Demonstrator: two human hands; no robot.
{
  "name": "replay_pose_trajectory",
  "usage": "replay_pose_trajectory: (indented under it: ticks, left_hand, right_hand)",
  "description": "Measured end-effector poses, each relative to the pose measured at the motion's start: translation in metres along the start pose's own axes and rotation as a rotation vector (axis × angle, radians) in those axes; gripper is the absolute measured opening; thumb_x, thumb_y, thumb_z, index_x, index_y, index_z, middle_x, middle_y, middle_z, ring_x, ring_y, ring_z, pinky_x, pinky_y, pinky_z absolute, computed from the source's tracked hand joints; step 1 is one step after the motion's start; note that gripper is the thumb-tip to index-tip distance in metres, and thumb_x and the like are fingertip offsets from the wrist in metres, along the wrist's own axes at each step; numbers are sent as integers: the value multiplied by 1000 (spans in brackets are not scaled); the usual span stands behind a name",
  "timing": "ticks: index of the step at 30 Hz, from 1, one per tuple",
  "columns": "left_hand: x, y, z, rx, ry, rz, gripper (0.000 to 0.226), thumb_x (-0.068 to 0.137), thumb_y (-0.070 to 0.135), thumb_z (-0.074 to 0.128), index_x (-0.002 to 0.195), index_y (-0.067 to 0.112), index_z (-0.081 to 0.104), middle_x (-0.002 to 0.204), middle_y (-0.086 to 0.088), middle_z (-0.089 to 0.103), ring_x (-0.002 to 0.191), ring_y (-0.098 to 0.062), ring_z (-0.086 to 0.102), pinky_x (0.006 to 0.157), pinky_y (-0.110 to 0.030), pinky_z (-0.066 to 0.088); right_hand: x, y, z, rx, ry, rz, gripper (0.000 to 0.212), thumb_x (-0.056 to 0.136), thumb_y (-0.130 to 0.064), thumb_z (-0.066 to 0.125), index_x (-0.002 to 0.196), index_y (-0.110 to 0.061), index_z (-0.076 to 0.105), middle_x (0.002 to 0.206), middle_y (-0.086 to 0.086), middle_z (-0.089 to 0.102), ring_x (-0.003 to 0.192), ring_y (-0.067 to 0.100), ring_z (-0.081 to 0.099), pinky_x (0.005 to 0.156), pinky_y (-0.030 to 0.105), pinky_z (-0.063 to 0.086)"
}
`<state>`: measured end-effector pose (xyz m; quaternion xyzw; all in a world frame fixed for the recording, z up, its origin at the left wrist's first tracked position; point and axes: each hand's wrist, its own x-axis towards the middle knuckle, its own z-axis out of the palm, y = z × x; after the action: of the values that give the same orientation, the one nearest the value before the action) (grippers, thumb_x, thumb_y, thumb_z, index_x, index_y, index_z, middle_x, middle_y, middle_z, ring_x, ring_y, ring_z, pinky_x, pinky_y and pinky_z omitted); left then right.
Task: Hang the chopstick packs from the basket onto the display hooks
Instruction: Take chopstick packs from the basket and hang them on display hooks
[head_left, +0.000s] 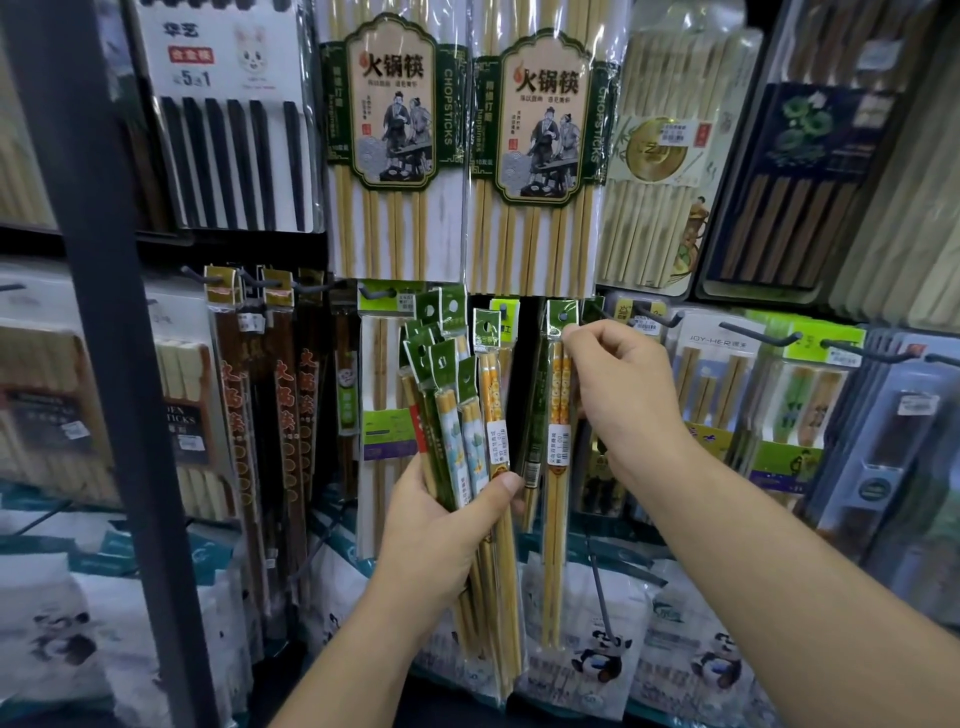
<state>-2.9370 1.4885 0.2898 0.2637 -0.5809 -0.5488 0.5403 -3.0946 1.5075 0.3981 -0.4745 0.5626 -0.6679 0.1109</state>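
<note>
My left hand (441, 512) grips a fanned bundle of several slim chopstick packs (457, 405) with green header cards, held upright in front of the display. My right hand (618, 384) pinches the green header of a single orange-patterned chopstick pack (557, 415), holding it up against the rack just below the two large hot-pot chopstick packs. The hook behind that header is hidden by the card and my fingers. No basket is in view.
Large bamboo chopstick packs (395, 145) hang above. Dark metal display hooks (758, 335) stick out to the right, over green-labelled packs. Red-brown chopstick packs (280, 410) hang at left, beside a dark shelf post (104, 312). Panda-printed bags (602, 654) lie below.
</note>
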Motion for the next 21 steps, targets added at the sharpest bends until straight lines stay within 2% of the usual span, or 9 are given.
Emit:
replay_pose_trajectory:
  ticks: [7, 11, 15, 17, 19, 21]
  left_hand:
    - [0, -2, 0, -3, -13, 20, 30, 87, 19, 82, 111, 11, 64, 86, -5, 80, 85, -17, 78, 73, -17, 57]
    - [0, -3, 0, -23, -20, 21, 31, 87, 19, 82, 112, 12, 65, 87, -5, 80, 85, -17, 78, 73, -17, 57]
    - [-1, -4, -1, -50, -40, 9, 31, 87, 20, 83, 111, 13, 66, 89, -6, 80, 85, -18, 78, 71, -17, 57]
    - [-1, -3, -1, -69, -43, 5, 38, 78, 31, 88, 110, 20, 70, 95, -6, 80, 88, -21, 78, 73, -22, 59]
    - [-1, -3, 0, -60, -31, 5, 41, 66, 44, 88, 104, 36, 74, 100, 1, 80, 92, -17, 77, 74, -21, 60]
    - [-1, -3, 1, -57, -41, 25, 41, 63, 47, 88, 101, 47, 73, 102, 9, 80, 93, -10, 77, 74, -16, 58]
  right_hand:
    - [7, 14, 6, -34, 28, -1, 42, 99, -28, 59, 57, -25, 58, 49, -15, 43, 47, 3, 40, 65, 28, 44]
    - [14, 22, 9, -92, 46, -26, 36, 101, -36, 58, 71, -20, 66, 50, -15, 52, 50, 1, 47, 61, 27, 41]
    - [14, 27, 9, -142, 95, -4, 38, 100, -42, 59, 71, -17, 58, 58, -11, 51, 55, 0, 49, 61, 26, 39]
    - [5, 27, 9, -160, 144, -13, 36, 97, -44, 62, 75, -19, 52, 66, -9, 49, 55, -4, 47, 60, 23, 36]
    - [-7, 26, 9, -168, 156, -30, 31, 95, -46, 65, 80, -20, 54, 73, -9, 52, 58, -8, 48, 57, 18, 37]
    - [-18, 22, 10, -71, 65, -19, 30, 96, -46, 62, 81, -20, 61, 72, -9, 58, 59, -7, 52, 53, 10, 40]
